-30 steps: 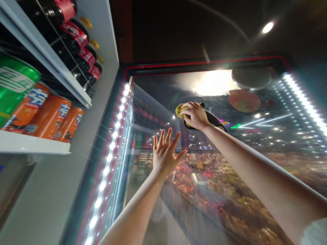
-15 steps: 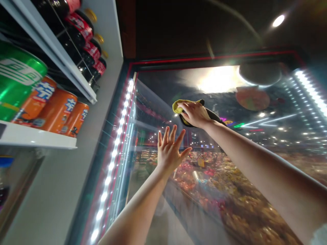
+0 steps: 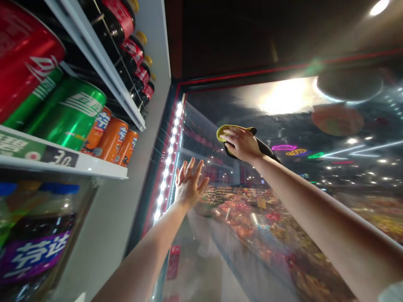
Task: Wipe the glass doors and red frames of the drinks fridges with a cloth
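Under my right hand (image 3: 242, 144) is a yellow cloth with a dark side (image 3: 224, 131), pressed flat against the glass door (image 3: 214, 260). The cloth's dark part trails down behind my wrist. My left hand (image 3: 189, 184) is lower and further left, fingers spread, palm toward the glass, holding nothing. It is close to the strip of lights (image 3: 166, 167) along the door's left side. Whether its palm touches the glass I cannot tell.
On the left stand shelves (image 3: 107, 167) with green cans (image 3: 78, 113), orange cans (image 3: 110, 136) and a red can (image 3: 28, 54). Dark bottles (image 3: 132, 50) fill the rack above, and a purple-labelled bottle (image 3: 37, 243) stands below. A dark frame (image 3: 214, 84) edges the glass on top.
The view has swung left, showing more of the drink shelves. My left hand has shifted left toward the light strip. The right hand stays on the cloth near the same height.
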### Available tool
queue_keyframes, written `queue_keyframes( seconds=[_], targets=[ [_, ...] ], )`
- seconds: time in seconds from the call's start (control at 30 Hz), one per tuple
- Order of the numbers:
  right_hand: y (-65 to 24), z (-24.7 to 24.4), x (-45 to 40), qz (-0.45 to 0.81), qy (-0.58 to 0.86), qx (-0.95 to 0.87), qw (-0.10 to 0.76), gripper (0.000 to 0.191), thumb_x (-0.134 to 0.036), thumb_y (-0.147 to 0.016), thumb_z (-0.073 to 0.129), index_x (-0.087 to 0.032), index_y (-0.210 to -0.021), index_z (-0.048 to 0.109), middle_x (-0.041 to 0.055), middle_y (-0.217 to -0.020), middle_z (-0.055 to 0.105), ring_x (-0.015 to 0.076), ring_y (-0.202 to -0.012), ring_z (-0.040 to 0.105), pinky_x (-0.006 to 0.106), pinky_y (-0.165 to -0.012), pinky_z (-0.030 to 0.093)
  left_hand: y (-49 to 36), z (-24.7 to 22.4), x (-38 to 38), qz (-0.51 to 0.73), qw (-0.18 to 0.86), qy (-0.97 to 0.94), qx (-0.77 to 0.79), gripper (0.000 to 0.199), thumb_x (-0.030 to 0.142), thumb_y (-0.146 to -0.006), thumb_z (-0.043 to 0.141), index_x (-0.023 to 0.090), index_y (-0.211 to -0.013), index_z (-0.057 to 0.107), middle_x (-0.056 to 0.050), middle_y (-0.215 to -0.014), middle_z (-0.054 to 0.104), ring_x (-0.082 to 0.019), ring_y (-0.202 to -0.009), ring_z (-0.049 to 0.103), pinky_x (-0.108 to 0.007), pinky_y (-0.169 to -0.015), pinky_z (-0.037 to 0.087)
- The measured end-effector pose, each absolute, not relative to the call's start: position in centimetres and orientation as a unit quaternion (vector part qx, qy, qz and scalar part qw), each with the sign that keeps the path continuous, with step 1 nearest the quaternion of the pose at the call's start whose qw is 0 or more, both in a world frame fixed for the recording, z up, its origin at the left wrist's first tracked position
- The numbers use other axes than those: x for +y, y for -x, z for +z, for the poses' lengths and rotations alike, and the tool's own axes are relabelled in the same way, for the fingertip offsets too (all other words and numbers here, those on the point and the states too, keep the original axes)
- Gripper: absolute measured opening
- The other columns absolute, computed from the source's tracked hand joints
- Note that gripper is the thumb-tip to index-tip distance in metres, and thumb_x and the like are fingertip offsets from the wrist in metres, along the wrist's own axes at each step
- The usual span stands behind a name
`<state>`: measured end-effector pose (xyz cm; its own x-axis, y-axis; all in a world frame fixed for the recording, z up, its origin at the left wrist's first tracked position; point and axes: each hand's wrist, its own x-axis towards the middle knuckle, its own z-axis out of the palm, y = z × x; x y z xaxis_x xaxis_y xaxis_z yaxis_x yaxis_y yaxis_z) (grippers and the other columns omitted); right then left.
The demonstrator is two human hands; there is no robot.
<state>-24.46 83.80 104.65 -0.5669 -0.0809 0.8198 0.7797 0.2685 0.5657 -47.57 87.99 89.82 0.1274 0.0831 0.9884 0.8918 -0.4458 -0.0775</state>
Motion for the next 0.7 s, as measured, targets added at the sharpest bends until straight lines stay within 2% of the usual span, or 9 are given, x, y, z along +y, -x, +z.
queue_keyframes(
  seconds=[0.1,0.2,0.33,0.4,0.47,0.57,0.7],
  targets=[
    [25.8,106.4,84.6,-0.539,0.286,-0.646,0.459,0.04,-0.022,-0.098,0.048,-0.025,-0.133,0.067,0.0073,-0.147,0.06,0.0278,-0.141,0.047,0.05,-0.12,0.032,48.6,89.0,88.9,-0.543,0.386,0.647,-0.373,0.064,0.052,-0.101,0.044,0.035,-0.16,0.028,-0.003,-0.169,0.028,-0.031,-0.158,0.019,-0.058,-0.127,0.022],
    [29.2,107.4,85.5,-0.526,0.31,-0.629,0.48,0.04,-0.025,-0.097,0.052,-0.023,-0.135,0.066,0.0097,-0.149,0.058,0.032,-0.143,0.043,0.055,-0.12,0.029,48.4,88.7,89.2,-0.553,0.405,0.628,-0.369,0.063,0.053,-0.101,0.043,0.036,-0.16,0.028,-0.001,-0.168,0.03,-0.03,-0.157,0.021,-0.056,-0.127,0.022],
    [31.1,105.9,85.7,-0.539,0.277,-0.68,0.413,0.042,-0.033,-0.095,0.059,-0.023,-0.134,0.066,0.0078,-0.152,0.055,0.0313,-0.144,0.042,0.053,-0.121,0.029,48.1,88.8,89.0,-0.552,0.408,0.629,-0.365,0.063,0.055,-0.101,0.043,0.034,-0.159,0.032,-0.002,-0.168,0.029,-0.03,-0.156,0.024,-0.057,-0.127,0.023],
    [30.0,105.2,85.4,-0.553,0.238,-0.71,0.365,0.037,-0.029,-0.095,0.056,-0.026,-0.13,0.069,0.0048,-0.147,0.059,0.0276,-0.141,0.047,0.048,-0.12,0.031,48.1,88.8,88.8,-0.554,0.407,0.628,-0.365,0.062,0.055,-0.101,0.044,0.033,-0.159,0.033,-0.002,-0.168,0.028,-0.031,-0.156,0.024,-0.057,-0.127,0.023],
    [28.4,105.2,85.2,-0.562,0.221,-0.712,0.359,0.036,-0.024,-0.094,0.053,-0.027,-0.125,0.071,0.004,-0.141,0.064,0.0262,-0.136,0.051,0.047,-0.118,0.035,48.1,88.7,88.8,-0.557,0.407,0.626,-0.364,0.062,0.055,-0.101,0.044,0.033,-0.159,0.033,-0.002,-0.168,0.028,-0.031,-0.156,0.024,-0.057,-0.127,0.023],
    [28.0,106.8,85.5,-0.555,0.255,-0.664,0.431,0.038,-0.019,-0.092,0.051,-0.025,-0.123,0.072,0.0066,-0.139,0.065,0.0289,-0.132,0.053,0.05,-0.114,0.038,48.0,88.5,89.0,-0.559,0.406,0.625,-0.363,0.063,0.055,-0.101,0.043,0.033,-0.159,0.033,-0.002,-0.168,0.028,-0.03,-0.157,0.023,-0.056,-0.128,0.021],
    [32.9,108.4,86.8,-0.521,0.304,-0.633,0.486,0.041,-0.019,-0.095,0.047,-0.023,-0.131,0.067,0.0096,-0.15,0.057,0.0337,-0.141,0.043,0.057,-0.116,0.032,48.1,88.4,89.1,-0.56,0.403,0.627,-0.36,0.063,0.055,-0.101,0.044,0.037,-0.16,0.028,0.001,-0.169,0.026,-0.028,-0.157,0.022,-0.055,-0.128,0.022]
  ],
)
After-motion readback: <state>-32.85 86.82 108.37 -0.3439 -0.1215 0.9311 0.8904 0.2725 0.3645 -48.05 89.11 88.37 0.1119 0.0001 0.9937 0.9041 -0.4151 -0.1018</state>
